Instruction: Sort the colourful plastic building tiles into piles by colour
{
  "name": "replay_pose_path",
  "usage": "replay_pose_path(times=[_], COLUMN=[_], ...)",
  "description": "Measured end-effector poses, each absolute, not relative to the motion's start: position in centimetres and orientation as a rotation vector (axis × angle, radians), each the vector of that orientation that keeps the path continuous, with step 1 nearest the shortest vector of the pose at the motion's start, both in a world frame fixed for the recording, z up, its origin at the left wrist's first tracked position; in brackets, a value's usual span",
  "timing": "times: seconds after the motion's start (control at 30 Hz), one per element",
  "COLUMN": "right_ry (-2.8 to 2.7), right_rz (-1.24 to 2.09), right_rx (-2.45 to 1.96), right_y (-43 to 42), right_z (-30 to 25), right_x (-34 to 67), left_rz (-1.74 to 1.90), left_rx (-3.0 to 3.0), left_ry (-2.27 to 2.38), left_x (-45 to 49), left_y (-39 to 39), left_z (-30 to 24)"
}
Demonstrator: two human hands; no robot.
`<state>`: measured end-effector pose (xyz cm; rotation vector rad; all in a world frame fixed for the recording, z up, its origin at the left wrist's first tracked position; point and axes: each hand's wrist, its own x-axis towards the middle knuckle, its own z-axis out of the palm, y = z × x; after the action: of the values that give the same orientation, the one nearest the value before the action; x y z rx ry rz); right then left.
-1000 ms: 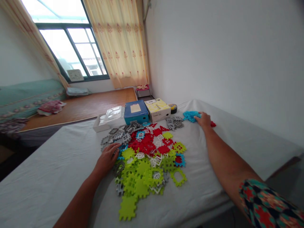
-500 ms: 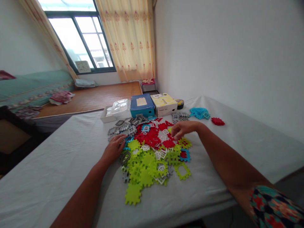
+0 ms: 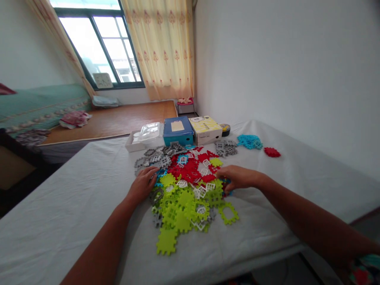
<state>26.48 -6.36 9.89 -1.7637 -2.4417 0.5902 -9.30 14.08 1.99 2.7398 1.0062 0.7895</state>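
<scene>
Head view: the left hand lies loosely open against the tile pile near the table's front edge, while the right hand, grip unclear, has shifted frontward, bringing the pile's right-side tiles under its fingers.

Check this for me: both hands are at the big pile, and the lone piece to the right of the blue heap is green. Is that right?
Not quite: the lone piece is red, not green, as the head view shows. It does lie right of the blue heap, and the left hand and right hand are at the big pile.
</scene>
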Motion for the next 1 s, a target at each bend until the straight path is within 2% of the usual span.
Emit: replay_pose_path(times=[0.27,0.53,0.73,0.93,1.0], right_ry=[-1.745,-1.192,-0.676,-0.702,-0.78], right_rz=[0.636,0.194,-0.034,-0.355,-0.351], right_rx=[-1.712,-1.936,-2.099,-2.196,-2.329], right_y=[-1.6,0.4,-0.5,-1.7,-2.3], right_z=[8.9,8.6,4.2,2.0,1.8], right_x=[31.6,40.4,47.6,51.5,51.6], left_rz=[0.79,0.81,0.788,0.796,0.801], left_rx=[2.768,2.772,2.778,2.785,2.783], left_ry=[1.009,0.994,0.994,0.991,0.987], left_x=[-9.5,-9.8,-9.9,-9.9,-9.9], left_y=[14.5,15.0,14.8,14.8,14.8], left_z=[1.8,1.4,1.7,1.9,1.9])
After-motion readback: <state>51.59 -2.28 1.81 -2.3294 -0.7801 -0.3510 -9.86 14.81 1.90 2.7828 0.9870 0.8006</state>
